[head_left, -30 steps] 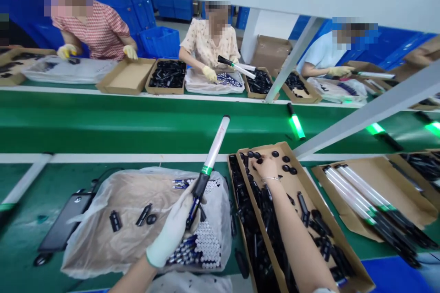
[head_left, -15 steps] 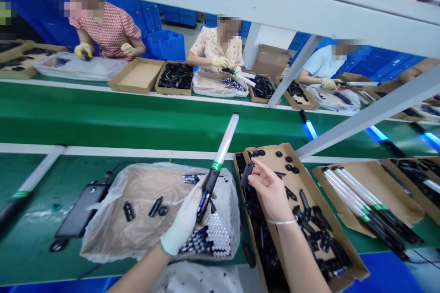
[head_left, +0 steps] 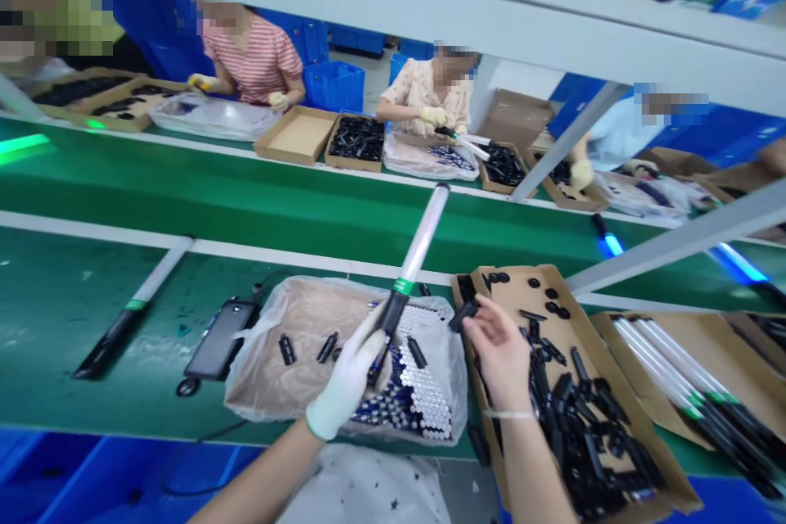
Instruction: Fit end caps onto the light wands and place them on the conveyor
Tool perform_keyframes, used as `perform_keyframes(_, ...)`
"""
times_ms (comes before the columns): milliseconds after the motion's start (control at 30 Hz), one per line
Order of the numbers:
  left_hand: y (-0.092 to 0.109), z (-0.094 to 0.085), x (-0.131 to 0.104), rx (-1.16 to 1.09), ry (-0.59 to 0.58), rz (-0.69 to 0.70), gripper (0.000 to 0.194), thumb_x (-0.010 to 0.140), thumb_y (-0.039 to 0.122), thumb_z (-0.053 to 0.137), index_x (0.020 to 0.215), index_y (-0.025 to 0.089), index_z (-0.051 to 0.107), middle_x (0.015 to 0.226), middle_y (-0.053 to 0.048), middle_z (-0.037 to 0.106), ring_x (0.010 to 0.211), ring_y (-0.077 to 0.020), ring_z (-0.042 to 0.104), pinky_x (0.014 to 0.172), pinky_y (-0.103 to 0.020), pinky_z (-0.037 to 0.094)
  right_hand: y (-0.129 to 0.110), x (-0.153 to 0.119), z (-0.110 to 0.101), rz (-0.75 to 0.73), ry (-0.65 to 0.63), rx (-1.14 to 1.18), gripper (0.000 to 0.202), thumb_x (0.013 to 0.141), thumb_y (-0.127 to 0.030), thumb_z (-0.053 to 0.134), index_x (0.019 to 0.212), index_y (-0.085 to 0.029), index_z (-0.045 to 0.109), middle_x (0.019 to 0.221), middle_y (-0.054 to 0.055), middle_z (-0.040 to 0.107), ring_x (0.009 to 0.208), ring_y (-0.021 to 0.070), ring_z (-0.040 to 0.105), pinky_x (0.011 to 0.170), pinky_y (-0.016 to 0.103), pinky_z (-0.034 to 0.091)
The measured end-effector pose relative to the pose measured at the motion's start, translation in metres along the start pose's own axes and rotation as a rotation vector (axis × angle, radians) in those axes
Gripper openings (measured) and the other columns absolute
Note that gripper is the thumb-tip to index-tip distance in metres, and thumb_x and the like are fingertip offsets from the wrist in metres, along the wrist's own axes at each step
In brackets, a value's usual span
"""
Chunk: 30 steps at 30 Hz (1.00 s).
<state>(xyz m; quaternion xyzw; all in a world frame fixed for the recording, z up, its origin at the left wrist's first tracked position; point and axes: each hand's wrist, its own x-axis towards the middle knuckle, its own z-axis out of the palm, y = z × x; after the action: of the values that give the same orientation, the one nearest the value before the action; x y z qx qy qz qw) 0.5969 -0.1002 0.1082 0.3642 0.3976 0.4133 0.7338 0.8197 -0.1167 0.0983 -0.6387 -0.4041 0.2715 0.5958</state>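
My left hand (head_left: pixel 347 381), in a white glove, is closed around the black handle of a light stick (head_left: pixel 425 233). The stick has a pale clear tube and a green band, and leans up and to the right. Bare, my right hand (head_left: pixel 502 348) pinches a small black plastic piece (head_left: pixel 463 316) at the near box's left edge, apart from the stick. Under my left hand lies a plastic-lined tray (head_left: pixel 276 401) with many batteries (head_left: pixel 426 401) and a few loose black pieces. To the right, a cardboard box (head_left: pixel 620 377) holds black parts and round caps.
Another light stick (head_left: pixel 135 307) and a black phone-like device (head_left: pixel 222 340) lie left of the tray. Finished-looking sticks (head_left: pixel 681 377) rest in a box at right. A green conveyor (head_left: pixel 295 201) runs behind, with co-workers beyond it. A slanting white post (head_left: pixel 675 237) stands at right.
My view has swung left, so the scene sits further right. My right hand has carried the black piece slightly left and tipped it flatter. My left hand keeps its hold on the light stick.
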Motion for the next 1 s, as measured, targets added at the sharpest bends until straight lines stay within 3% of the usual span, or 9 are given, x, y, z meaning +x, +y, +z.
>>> perform_keyframes(100,0.005,-0.006,-0.002,0.028,0.046,-0.074,0.077,0.079,0.040,0.067,0.146,0.021,0.035,0.061,0.005,0.053,0.041,-0.0063,0.042,0.032,-0.014,0.030,0.047,0.067,-0.059,-0.013,0.269,-0.257,0.056,0.073,-0.042,0.069,0.119,-0.012,0.062,0.087,0.010,0.068,0.077,0.0221,0.066,0.076,0.039,0.058)
perform_keyframes(200,0.004,-0.007,0.001,0.088,0.054,-0.085,0.076,0.079,0.041,0.066,0.145,0.021,0.035,0.055,0.007,0.048,0.038,-0.0062,0.037,0.031,-0.014,0.029,0.081,0.122,-0.121,-0.002,0.161,-0.584,0.050,0.081,-0.035,0.056,0.126,-0.011,0.059,0.093,0.013,0.071,0.081,0.0230,0.067,0.076,0.039,0.057)
perform_keyframes(267,0.002,-0.005,0.004,0.130,0.057,-0.096,0.073,0.080,0.042,0.065,0.144,0.023,0.037,0.053,0.007,0.047,0.037,-0.0064,0.036,0.031,-0.014,0.030,0.093,0.141,-0.152,0.004,0.116,-0.710,0.043,0.082,-0.029,0.053,0.121,-0.013,0.063,0.095,0.014,0.072,0.088,0.0246,0.067,0.083,0.040,0.055)
perform_keyframes(433,-0.006,0.005,0.017,0.215,0.082,-0.100,0.066,0.081,0.043,0.063,0.142,0.030,0.041,0.063,0.005,0.052,0.040,-0.0074,0.042,0.029,-0.013,0.027,0.113,0.145,-0.181,0.000,-0.012,-0.814,0.028,0.069,-0.017,0.062,0.095,-0.017,0.074,0.105,0.014,0.069,0.099,0.0284,0.063,0.097,0.044,0.046)
perform_keyframes(600,-0.006,0.023,0.025,0.205,0.065,-0.153,0.063,0.083,0.042,0.063,0.141,0.030,0.042,0.068,0.004,0.055,0.043,-0.0054,0.044,0.032,-0.011,0.028,0.128,0.150,-0.187,0.014,-0.153,-0.803,0.014,0.065,-0.015,0.069,0.077,-0.020,0.072,0.090,0.008,0.072,0.090,0.0265,0.066,0.089,0.039,0.050)
perform_keyframes(733,-0.008,0.032,0.031,0.148,0.038,-0.142,0.065,0.082,0.041,0.065,0.141,0.026,0.043,0.088,-0.002,0.064,0.045,-0.0030,0.046,0.036,-0.012,0.035,0.113,0.140,-0.179,0.038,-0.148,-0.741,0.015,0.071,-0.024,0.067,0.085,-0.020,0.068,0.085,0.007,0.072,0.077,0.0238,0.067,0.078,0.037,0.055)
perform_keyframes(833,-0.017,0.031,0.038,0.155,0.010,-0.122,0.065,0.084,0.047,0.061,0.142,0.024,0.042,0.078,-0.001,0.064,0.038,-0.0030,0.041,0.031,-0.012,0.026,0.070,0.106,-0.142,0.016,-0.196,-0.449,0.029,0.077,-0.036,0.068,0.098,-0.017,0.067,0.088,0.009,0.072,0.079,0.0235,0.068,0.076,0.037,0.057)
perform_keyframes(900,-0.022,0.028,0.040,0.131,0.006,-0.072,0.063,0.086,0.051,0.057,0.141,0.021,0.044,0.070,0.000,0.063,0.038,-0.0044,0.042,0.032,-0.014,0.030,0.027,0.075,-0.103,-0.048,-0.342,-0.275,0.031,0.079,-0.039,0.069,0.102,-0.018,0.068,0.093,0.009,0.070,0.079,0.0220,0.067,0.075,0.035,0.057)
perform_keyframes(1000,-0.021,0.020,0.038,0.092,-0.031,0.019,0.062,0.090,0.056,0.048,0.139,0.018,0.049,0.065,-0.001,0.064,0.040,-0.0080,0.047,0.038,-0.019,0.039,-0.035,0.034,-0.041,-0.233,-0.574,-0.232,0.020,0.087,-0.033,0.065,0.103,-0.024,0.071,0.102,0.007,0.069,0.089,0.0220,0.066,0.080,0.037,0.057)
